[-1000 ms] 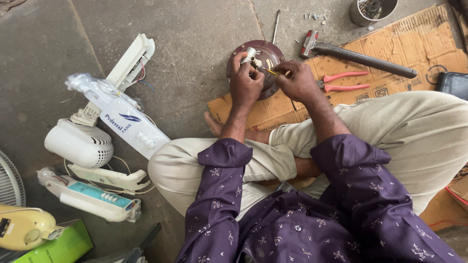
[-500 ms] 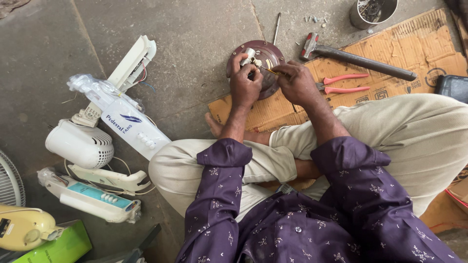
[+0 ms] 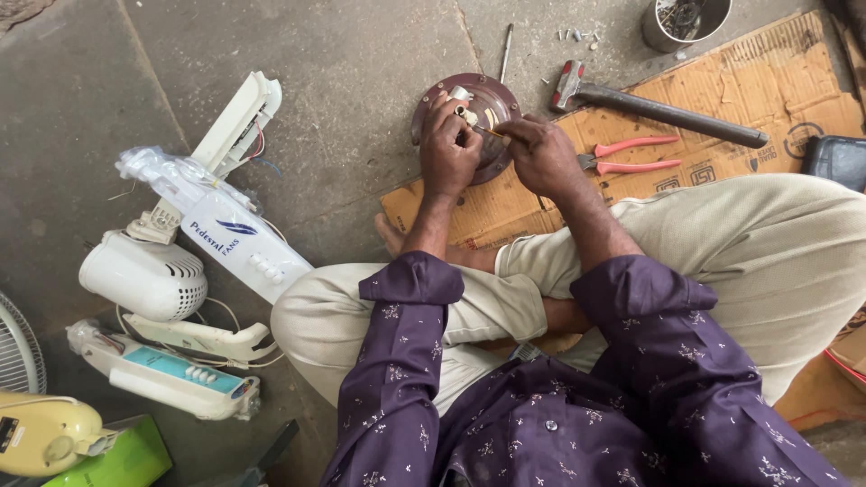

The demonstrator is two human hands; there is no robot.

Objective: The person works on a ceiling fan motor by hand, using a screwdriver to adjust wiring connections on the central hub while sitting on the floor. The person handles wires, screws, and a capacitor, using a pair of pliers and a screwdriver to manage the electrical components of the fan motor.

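A round dark-brown motor housing (image 3: 494,95) lies on the concrete floor in front of my crossed legs. My left hand (image 3: 448,151) rests on it and pinches a small white part at its centre. Just to the right, my right hand (image 3: 539,155) grips a thin yellow-handled tool (image 3: 487,133) whose tip points at that same part. Both hands cover much of the housing's lower half.
A hammer (image 3: 658,106) and red-handled pliers (image 3: 631,155) lie on cardboard (image 3: 794,108) to the right. A metal cup (image 3: 686,22), loose screws (image 3: 577,36) and a thin rod (image 3: 506,52) sit further out. White pedestal-fan parts (image 3: 207,225) crowd the left side.
My hands have shifted slightly on the housing; the right hand has turned the thin tool closer to the centre part. Nothing else has moved.
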